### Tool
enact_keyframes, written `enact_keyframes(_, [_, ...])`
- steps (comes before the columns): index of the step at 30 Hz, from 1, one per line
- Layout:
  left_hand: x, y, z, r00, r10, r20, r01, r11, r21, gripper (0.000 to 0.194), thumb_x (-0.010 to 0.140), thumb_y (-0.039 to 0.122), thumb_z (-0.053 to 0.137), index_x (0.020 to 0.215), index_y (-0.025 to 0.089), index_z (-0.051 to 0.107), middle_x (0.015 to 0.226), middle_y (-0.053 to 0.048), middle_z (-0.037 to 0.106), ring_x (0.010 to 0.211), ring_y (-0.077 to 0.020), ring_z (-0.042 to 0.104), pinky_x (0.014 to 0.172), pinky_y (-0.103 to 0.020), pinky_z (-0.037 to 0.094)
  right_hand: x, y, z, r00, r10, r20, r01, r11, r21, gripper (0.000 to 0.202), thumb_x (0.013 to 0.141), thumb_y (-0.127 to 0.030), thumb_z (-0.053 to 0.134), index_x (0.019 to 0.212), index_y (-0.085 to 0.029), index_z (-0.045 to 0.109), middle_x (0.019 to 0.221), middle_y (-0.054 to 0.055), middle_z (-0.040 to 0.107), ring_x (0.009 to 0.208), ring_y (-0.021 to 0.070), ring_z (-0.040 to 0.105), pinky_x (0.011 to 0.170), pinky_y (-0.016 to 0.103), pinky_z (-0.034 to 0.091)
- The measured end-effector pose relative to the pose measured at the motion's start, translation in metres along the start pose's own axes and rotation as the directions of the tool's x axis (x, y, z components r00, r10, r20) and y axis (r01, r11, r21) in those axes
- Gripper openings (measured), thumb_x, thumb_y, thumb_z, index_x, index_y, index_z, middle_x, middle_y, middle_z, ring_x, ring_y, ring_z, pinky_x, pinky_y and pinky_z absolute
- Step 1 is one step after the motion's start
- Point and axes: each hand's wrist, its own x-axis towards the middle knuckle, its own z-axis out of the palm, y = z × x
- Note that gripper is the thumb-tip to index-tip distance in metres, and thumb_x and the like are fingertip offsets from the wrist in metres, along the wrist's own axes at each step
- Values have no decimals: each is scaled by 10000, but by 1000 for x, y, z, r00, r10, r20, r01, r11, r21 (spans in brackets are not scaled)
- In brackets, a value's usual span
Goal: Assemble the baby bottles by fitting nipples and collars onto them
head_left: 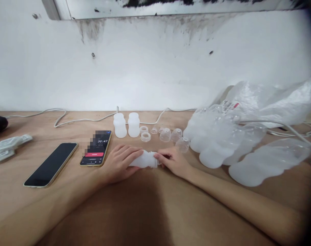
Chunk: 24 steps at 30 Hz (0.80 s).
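Observation:
A white translucent baby bottle (143, 159) lies on its side just above the tabletop, its neck pointing right. Wrapped around the bottle's body is my left hand (122, 160). My right hand (172, 160) pinches the neck end, where a ring and a small clear part show; the fingers partly hide them. Behind the hands stand two upright white bottle bodies (127, 125). Beside those lie two white collar rings (145, 136), small clear teats (154, 130) and several clear domed caps (165, 134).
Bags of assembled bottles (219, 136) and a clear plastic bag (275, 102) fill the right side. A dark phone (51, 164) and a phone with a lit timer (96, 148) lie left. White packets (9, 147) sit far left. A white cable (86, 120) runs along the wall.

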Motion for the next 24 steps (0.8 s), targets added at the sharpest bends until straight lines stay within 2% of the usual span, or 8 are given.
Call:
enact_keyframes(6, [0, -1, 0, 1000, -8, 14, 8, 1000, 9, 359, 789, 249, 560, 1117, 143, 459, 1048, -88, 609, 898, -192, 559, 783, -318, 406, 0, 2, 2, 1000, 27, 17, -26, 999, -34, 517, 870, -500, 298, 515, -152, 440, 467, -17, 402, 456, 86, 373, 451, 231, 276])
enact_keyframes(9, [-1, -3, 2, 999, -45, 6, 45, 999, -8, 387, 784, 279, 571, 1126, 143, 451, 1061, -92, 602, 917, -192, 557, 797, -318, 406, -1, 2, 1, 997, -17, -81, 17, 1000, 7, 377, 869, -461, 340, 804, -156, 552, 637, 12, 510, 565, 117, 460, 523, 248, 364])
enact_keyframes(11, [-1, -3, 3, 996, -88, -16, 88, 996, -19, 396, 779, 299, 578, 1120, 141, 452, 1057, -95, 602, 935, -193, 556, 808, -319, 406, -2, 1, 1, 979, -83, -186, 94, 994, 54, 333, 851, -419, 407, 1061, -171, 476, 844, 53, 541, 700, 144, 510, 605, 273, 423])
enact_keyframes(13, [-2, -4, 4, 991, -131, -36, 130, 991, -27, 393, 776, 311, 580, 1108, 141, 456, 1048, -97, 603, 939, -194, 559, 811, -319, 408, -2, -1, 0, 956, -173, -235, 190, 980, 51, 419, 806, -371, 502, 1169, -194, 387, 1005, 82, 509, 843, 170, 517, 708, 310, 446])
enact_keyframes(15, [-2, -4, 4, 986, -162, -48, 161, 986, -38, 390, 772, 316, 583, 1098, 142, 459, 1040, -97, 604, 932, -195, 562, 807, -317, 412, -2, -2, 0, 941, -265, -212, 273, 962, 11, 458, 762, -314, 573, 1170, -213, 390, 1082, 85, 491, 950, 190, 497, 799, 342, 430])
enact_keyframes(18, [-2, -4, 4, 984, -171, -45, 169, 984, -49, 379, 770, 309, 585, 1088, 142, 464, 1027, -94, 607, 924, -192, 563, 800, -314, 414, -1, -4, 0, 930, -326, -171, 328, 944, -13, 370, 752, -243, 586, 1098, -219, 460, 1073, 64, 523, 987, 186, 489, 839, 338, 414])
enact_keyframes(21, [-2, -4, 4, 992, -122, -40, 121, 992, -31, 366, 776, 289, 579, 1090, 137, 468, 1027, -93, 610, 922, -188, 563, 795, -314, 412, 0, -5, 0, 953, -251, -169, 254, 967, -4, 272, 736, -257, 606, 989, -202, 523, 933, 41, 581, 854, 160, 530, 757, 301, 437])
enact_keyframes(24, [-2, -4, 3, 998, -50, -36, 50, 999, 1, 372, 778, 274, 576, 1106, 134, 469, 1048, -95, 608, 915, -190, 562, 791, -319, 412, 0, -5, 0, 985, -91, -150, 96, 995, 28, 222, 715, -335, 620, 858, -176, 560, 781, 29, 602, 714, 145, 540, 655, 278, 438])
